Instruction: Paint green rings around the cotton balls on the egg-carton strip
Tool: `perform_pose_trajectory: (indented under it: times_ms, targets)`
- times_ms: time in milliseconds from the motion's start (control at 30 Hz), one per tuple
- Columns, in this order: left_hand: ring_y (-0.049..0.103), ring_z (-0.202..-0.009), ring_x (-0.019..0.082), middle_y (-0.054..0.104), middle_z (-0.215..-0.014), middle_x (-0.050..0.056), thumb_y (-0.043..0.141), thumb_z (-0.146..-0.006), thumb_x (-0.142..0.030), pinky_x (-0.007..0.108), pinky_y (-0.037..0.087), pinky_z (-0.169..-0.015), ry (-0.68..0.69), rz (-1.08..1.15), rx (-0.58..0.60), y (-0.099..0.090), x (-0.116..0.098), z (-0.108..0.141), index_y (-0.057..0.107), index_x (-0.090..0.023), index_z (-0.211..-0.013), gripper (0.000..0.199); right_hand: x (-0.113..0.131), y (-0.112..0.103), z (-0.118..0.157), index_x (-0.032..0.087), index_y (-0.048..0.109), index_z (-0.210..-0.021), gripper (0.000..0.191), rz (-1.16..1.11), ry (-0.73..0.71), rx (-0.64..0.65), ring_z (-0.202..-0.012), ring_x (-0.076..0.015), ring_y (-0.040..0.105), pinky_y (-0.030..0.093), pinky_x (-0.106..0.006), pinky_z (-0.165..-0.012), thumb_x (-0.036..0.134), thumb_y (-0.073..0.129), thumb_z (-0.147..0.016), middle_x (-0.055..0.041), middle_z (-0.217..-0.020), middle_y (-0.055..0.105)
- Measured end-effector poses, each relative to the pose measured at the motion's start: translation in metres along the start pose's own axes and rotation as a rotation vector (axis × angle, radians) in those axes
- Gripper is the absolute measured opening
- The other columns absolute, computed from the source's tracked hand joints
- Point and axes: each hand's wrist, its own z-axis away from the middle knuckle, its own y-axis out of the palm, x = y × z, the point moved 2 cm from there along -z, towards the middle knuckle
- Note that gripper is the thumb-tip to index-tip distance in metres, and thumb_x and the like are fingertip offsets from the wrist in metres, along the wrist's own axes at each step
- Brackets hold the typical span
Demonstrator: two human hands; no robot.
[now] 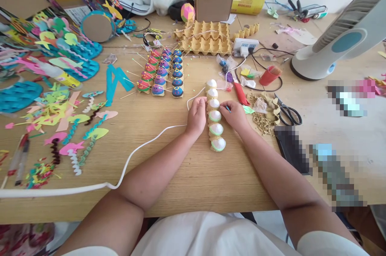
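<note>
A strip of egg carton [212,128] with several white-topped domes stands lengthwise in front of me. Thin green bands ring the nearer domes. My left hand [197,118] is closed at the strip's left side, its fingertips at the edge of the upper cups. On the other side, my right hand [234,114] is closed in a pinch beside the third dome. A small thin blue piece [228,108] shows between its fingers; its exact kind is too small to tell.
Painted egg-carton strips [162,74] with pins sticking out stand behind left. Paper fish and scraps [72,127] cover the left side. A white cord [132,153] crosses the table. Scissors [289,112], a red cup [270,75], a phone-like black object [291,149] and a white fan [334,42] lie right.
</note>
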Motion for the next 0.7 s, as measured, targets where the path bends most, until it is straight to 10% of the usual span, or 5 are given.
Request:
perform_pose_trajectory:
  times_ms: [700]
  targets:
    - [0.071,-0.125,0.024,0.073,-0.128,0.009,0.058,-0.108,-0.057,0.042,0.057,-0.112,-0.043,0.039,0.002,0.0,-0.0025,-0.0007,0.068,-0.03,-0.127,0.034,0.0036,-0.001,0.0026,0.021,0.075,-0.084,0.015,0.124,-0.025,-0.004,-0.075,-0.0207,0.065,0.042,-0.034,-0.071,0.023,0.061,-0.087,-0.0039,-0.079,0.078]
